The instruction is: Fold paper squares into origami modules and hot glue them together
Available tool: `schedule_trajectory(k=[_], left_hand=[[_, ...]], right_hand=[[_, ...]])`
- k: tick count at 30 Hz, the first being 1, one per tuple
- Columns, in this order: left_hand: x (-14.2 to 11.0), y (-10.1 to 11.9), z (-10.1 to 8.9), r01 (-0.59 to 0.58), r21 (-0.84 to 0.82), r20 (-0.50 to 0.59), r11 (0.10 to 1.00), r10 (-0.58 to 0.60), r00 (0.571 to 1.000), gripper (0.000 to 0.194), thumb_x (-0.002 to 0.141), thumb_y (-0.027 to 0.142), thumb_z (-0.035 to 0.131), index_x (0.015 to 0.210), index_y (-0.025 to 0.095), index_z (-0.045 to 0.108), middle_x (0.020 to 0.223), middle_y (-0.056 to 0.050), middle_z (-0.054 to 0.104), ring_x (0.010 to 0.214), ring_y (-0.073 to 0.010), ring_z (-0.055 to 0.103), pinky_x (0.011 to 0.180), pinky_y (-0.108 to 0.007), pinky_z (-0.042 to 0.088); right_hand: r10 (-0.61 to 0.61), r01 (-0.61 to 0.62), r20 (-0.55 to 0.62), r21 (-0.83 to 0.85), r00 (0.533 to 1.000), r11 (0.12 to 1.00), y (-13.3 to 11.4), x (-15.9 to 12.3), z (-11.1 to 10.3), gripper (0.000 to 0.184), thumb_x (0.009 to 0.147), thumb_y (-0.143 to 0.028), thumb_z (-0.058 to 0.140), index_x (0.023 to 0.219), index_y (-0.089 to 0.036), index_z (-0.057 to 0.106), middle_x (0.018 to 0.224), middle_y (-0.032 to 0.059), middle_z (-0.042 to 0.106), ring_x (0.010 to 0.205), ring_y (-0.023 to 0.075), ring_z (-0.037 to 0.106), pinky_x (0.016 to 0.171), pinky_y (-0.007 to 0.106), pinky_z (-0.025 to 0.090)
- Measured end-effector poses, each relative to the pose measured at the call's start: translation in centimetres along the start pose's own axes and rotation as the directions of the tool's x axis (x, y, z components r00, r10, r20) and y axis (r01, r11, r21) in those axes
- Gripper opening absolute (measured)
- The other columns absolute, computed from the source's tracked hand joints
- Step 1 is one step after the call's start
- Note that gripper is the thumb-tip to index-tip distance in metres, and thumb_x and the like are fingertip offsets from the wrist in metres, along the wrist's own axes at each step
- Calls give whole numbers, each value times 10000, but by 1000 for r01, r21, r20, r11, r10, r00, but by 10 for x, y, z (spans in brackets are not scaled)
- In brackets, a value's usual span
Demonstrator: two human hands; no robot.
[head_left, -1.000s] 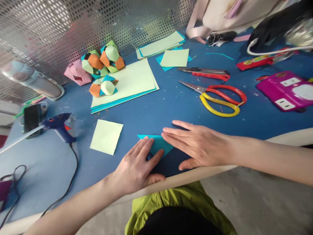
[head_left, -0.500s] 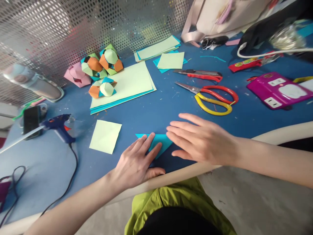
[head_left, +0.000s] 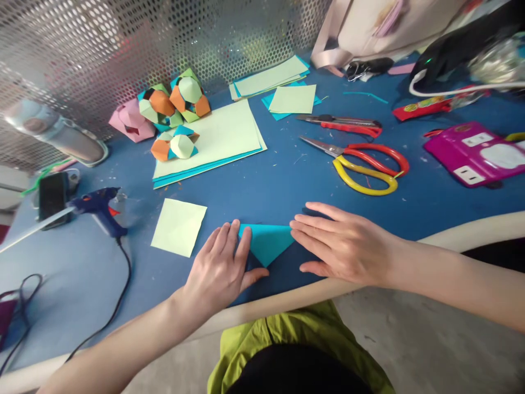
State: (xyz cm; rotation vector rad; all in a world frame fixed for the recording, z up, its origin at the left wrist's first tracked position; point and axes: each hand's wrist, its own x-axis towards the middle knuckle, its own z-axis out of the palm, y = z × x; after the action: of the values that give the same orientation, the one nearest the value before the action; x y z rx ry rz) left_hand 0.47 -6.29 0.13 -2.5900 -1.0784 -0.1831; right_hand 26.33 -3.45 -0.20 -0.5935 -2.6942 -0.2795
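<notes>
A blue paper [head_left: 268,242], folded into a triangle, lies on the blue tabletop with its long edge away from me and a point toward me. My left hand [head_left: 219,262] rests on its left corner, fingers stretched out and thumb near the lower point. At the right corner, the fingertips of my right hand [head_left: 340,241] touch the paper or the table just beside it; that hand is flat with its fingers extended. Left of my left hand lies a pale green square of paper [head_left: 179,227].
Scissors [head_left: 361,164] and a utility knife [head_left: 342,125] lie beyond my right hand. Paper sheets [head_left: 229,131] and folded paper balls [head_left: 164,106] sit at the back. A corded glue gun [head_left: 100,208] and a phone [head_left: 53,198] are left; a purple power strip [head_left: 467,153] is right.
My left hand has slid left along the blue paper, uncovering its middle. My right hand has come down against the right corner. The view has shifted slightly.
</notes>
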Motion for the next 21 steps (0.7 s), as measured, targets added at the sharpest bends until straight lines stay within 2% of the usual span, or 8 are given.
schedule_trajectory(k=[4,9,12,15,18,21], left_hand=[[3,-6,-4,31,38,30,999,-32,999,634,839,559,465,1203,41,506,1129,-266,625,1041,-367,609,825,-467,532],[10,-14,-9,39,-1,3,999,-39,999,553,864,509,455,1177,57,521,1038,-214,663,978,-355,631,764,-451,550],[12,-16,-10,41,-49,-30,998,-43,999,524,872,479,460,1191,65,505,1044,-205,649,972,-342,629,760,-439,549],[12,-17,-11,36,-96,-69,995,-42,997,463,877,407,486,1207,82,486,1080,-200,626,994,-324,617,784,-427,540],[10,-19,-14,45,-143,-116,989,-61,991,408,867,315,522,1206,92,479,1071,-194,604,1001,-308,606,791,-410,535],[8,-20,-17,20,-183,-212,983,-59,976,395,822,217,580,1186,96,483,1011,-174,586,957,-287,604,758,-386,537]], right_hand=[[43,-42,6,-28,999,999,1,-17,-11,325,894,-324,518,978,-45,662,954,146,704,947,256,643,963,487,453],[155,-155,-48,6,987,988,11,-24,-23,158,875,-169,530,963,-105,645,762,60,699,722,187,654,927,462,465],[196,-192,-92,52,976,980,15,-16,-18,174,866,-160,534,1009,-108,618,867,86,698,795,204,645,836,414,487],[168,-159,-60,126,984,979,14,-3,-8,215,872,-227,539,1021,-90,610,955,128,675,856,222,612,742,364,472],[168,-171,30,166,985,971,15,10,2,195,895,-236,500,944,-110,639,888,115,663,826,210,574,689,328,416],[217,-228,78,203,973,952,23,22,10,242,914,-180,440,821,-141,660,774,75,645,747,178,544,660,302,360]])
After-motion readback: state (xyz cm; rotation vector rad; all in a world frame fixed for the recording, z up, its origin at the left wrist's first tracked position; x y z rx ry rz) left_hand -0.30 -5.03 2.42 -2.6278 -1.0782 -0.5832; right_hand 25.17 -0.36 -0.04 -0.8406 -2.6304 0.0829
